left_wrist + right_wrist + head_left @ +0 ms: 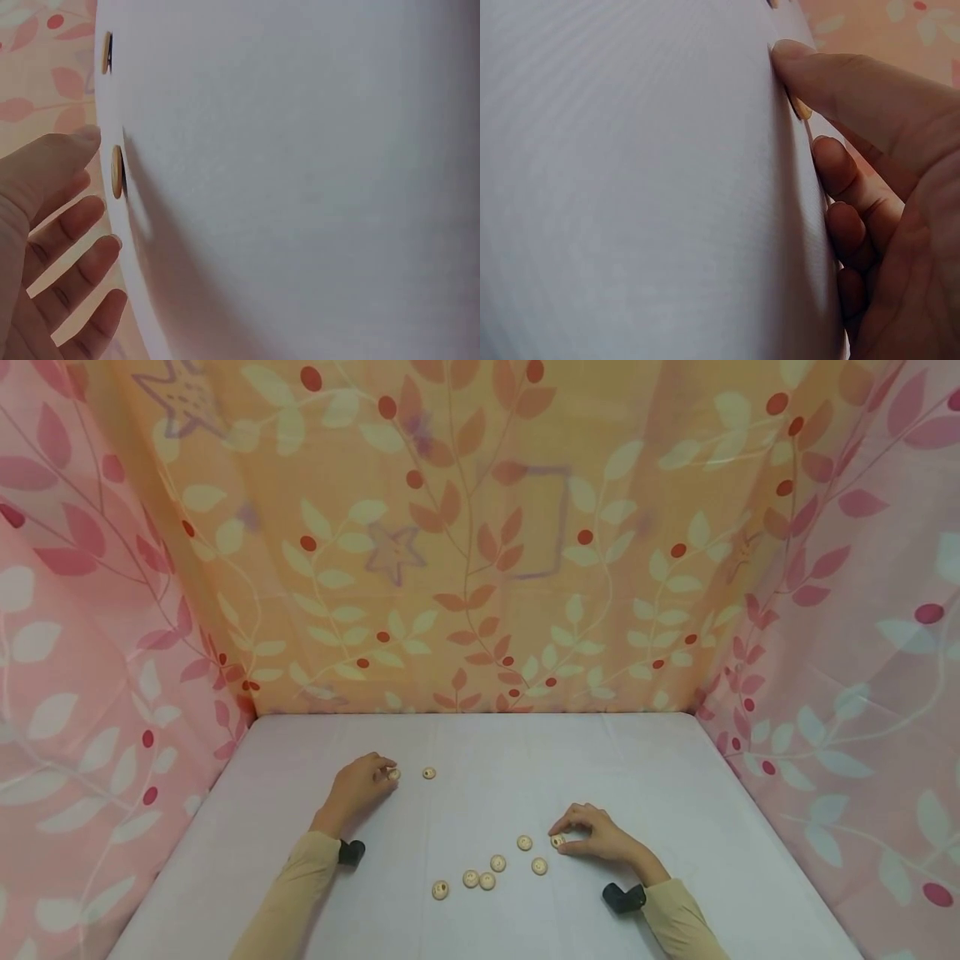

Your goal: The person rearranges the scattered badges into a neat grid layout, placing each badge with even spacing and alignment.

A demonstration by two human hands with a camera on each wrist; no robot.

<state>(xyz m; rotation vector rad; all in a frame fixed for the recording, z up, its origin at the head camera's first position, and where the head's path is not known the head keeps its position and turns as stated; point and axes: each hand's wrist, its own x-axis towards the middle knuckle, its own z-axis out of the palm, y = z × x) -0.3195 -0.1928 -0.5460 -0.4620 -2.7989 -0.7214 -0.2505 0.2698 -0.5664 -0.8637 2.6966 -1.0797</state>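
In the head view, my left hand is at the back left of the table, thumb and fingers spread about a pale round wooden disc. In the left wrist view that disc lies flat on the cloth, with a gap between it and the thumb. A second disc with a dark mark lies just to its right. Right of centre, my right hand pinches another marked wooden disc between thumb and fingers. The right wrist view shows this disc partly hidden behind the thumb.
Several more wooden discs lie loosely across the white table: one disc and another disc beside my right hand, others toward the front middle, including a marked disc. Patterned curtains enclose the back and both sides.
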